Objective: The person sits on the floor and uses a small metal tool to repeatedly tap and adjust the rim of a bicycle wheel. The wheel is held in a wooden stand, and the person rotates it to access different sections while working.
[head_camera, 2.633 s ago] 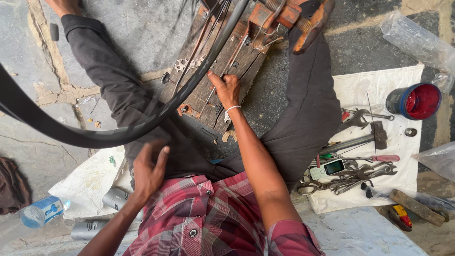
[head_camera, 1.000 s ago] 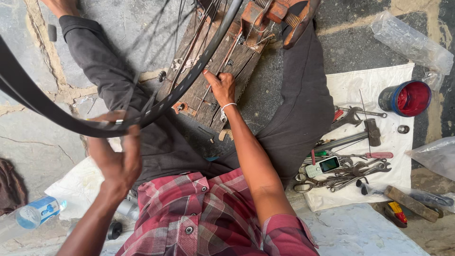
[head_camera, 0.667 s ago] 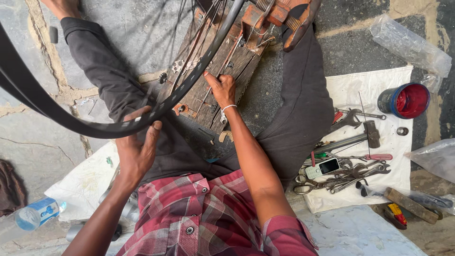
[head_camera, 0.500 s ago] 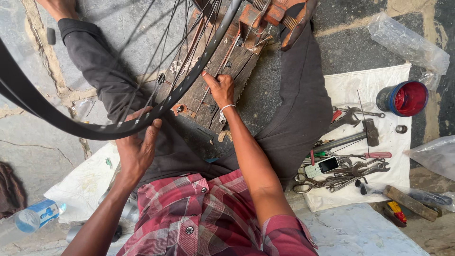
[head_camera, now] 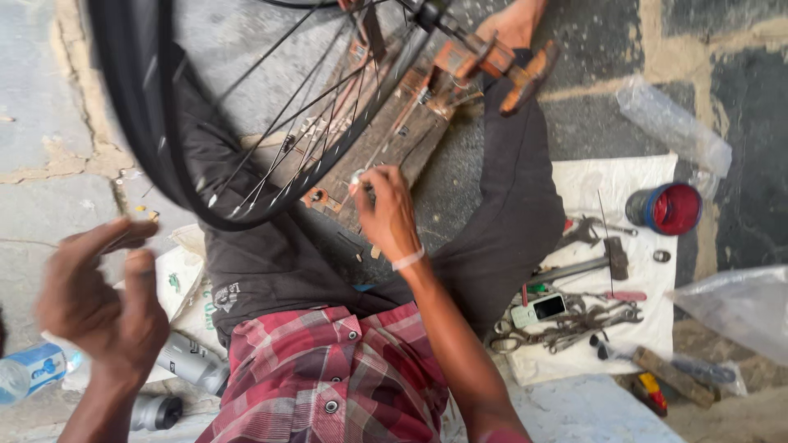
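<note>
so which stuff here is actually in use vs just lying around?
In use:
- bicycle wheel
- wooden stand
- right hand, on the spokes
- left hand, open, off the wheel

Lying about:
- hammer
- red tin
- phone
- wrenches
- bottle

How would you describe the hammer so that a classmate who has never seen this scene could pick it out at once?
Find the white cloth on the ground, off the right hand. Just below the red-lined tin lies the hammer, handle pointing toward the person's knee. Unlike the thin wrenches nearby, it has a blocky dark head on a straight grey handle.
</note>
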